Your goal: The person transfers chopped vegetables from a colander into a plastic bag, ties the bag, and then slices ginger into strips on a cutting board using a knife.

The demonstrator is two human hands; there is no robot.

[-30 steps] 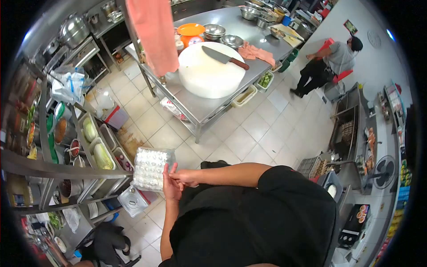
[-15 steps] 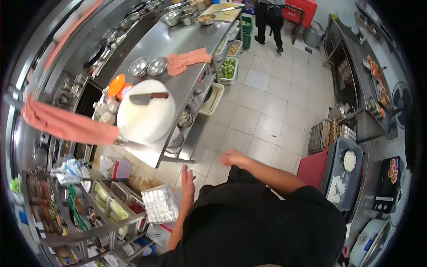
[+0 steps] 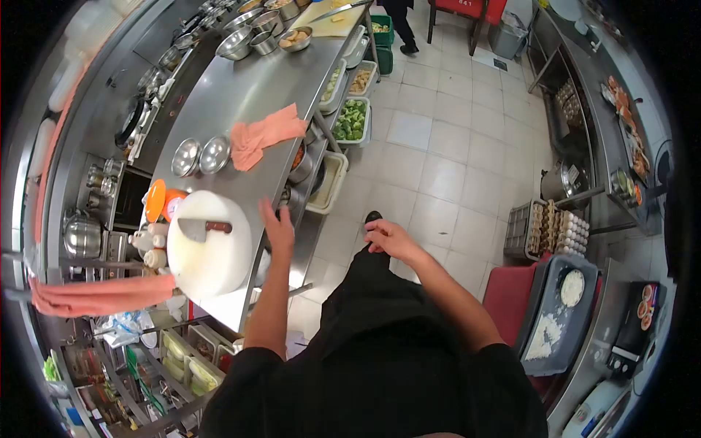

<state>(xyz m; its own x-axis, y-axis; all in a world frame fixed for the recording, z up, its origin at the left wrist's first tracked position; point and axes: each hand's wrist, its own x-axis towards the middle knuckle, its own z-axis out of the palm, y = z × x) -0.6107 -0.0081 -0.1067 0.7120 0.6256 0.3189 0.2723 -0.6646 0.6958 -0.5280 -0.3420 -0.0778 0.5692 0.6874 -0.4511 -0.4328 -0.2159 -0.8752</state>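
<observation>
My left hand [image 3: 277,228] is raised beside the edge of the steel worktable [image 3: 212,80], fingers apart and holding nothing. The round white cutting board [image 3: 208,259] is nearest to it, and a cleaver with a brown handle [image 3: 217,227] lies flat on top. My right hand [image 3: 388,239] hangs in the air over my leg, its fingers loosely bent, with nothing visible in them. Beyond the board, two steel bowls [image 3: 201,156] and a crumpled orange cloth [image 3: 266,136] rest on the worktable.
A tiled floor aisle [image 3: 431,160] runs ahead. Under the worktable are tubs, one with green vegetables [image 3: 352,120]. On the right stand egg trays [image 3: 562,228] and a grey tub [image 3: 562,310] with white powder. A person's leg [image 3: 400,25] shows far ahead.
My view has advanced along the worktable, and the board now sits lower in view. My left hand has risen beside the table edge. The other person has moved mostly out of view.
</observation>
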